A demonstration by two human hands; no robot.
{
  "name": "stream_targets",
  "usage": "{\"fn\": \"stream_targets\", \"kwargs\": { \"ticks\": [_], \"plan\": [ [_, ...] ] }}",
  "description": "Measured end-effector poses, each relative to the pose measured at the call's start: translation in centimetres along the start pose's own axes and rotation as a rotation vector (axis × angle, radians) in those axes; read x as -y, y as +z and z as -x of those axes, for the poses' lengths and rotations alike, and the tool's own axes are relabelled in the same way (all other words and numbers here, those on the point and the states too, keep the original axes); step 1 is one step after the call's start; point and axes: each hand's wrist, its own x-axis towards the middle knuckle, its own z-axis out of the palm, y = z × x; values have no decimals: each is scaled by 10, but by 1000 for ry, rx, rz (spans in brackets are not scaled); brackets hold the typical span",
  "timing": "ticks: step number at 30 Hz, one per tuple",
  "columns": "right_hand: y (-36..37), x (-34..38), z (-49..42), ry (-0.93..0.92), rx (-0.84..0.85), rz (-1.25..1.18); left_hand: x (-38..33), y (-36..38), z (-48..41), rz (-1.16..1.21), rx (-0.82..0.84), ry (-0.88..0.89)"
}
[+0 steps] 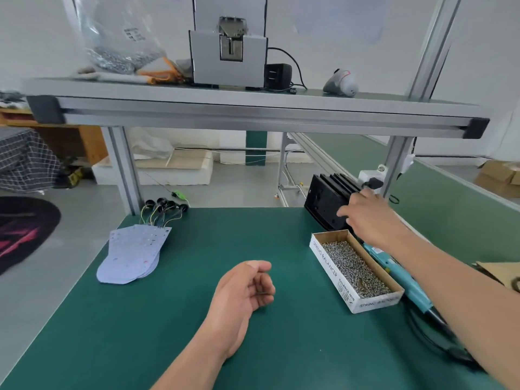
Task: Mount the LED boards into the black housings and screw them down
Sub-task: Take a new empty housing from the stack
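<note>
The right hand (368,218) touches the black housings (326,201) standing at the far right of the green mat (197,347), though I cannot tell whether it grips them. The left hand (244,288) rests mid-mat, fingers loosely curled, with the LED boards (132,254) stacked far left.

One fanned stack of several white LED boards (135,254). One row of black housings (327,201), perhaps five, though their edges blur together. One cardboard box (329,263) filled with too many loose screws (354,268) to count. One teal screwdriver (399,274).
</note>
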Motion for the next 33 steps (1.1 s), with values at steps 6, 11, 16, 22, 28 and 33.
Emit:
{"fn": "stream_targets", "kwargs": {
  "ticks": [6,11,16,22,28,33],
  "plan": [
    [-10,3,-6,-64,90,273,-2,0,0,19,-5,-18],
    [-13,1,-7,-74,67,231,-3,0,1,17,0,-11],
    [-16,6,-6,-64,-16,107,-3,1,2,12,4,-13],
    [-29,27,-3,-78,-139,-163,-4,3,2,7,-2,-15],
    [-28,71,28,-65,-220,-404,-3,2,1,-3,-8,0],
    [-28,114,67,-91,-242,-490,-3,1,2,-12,-5,33]
  ]
}}
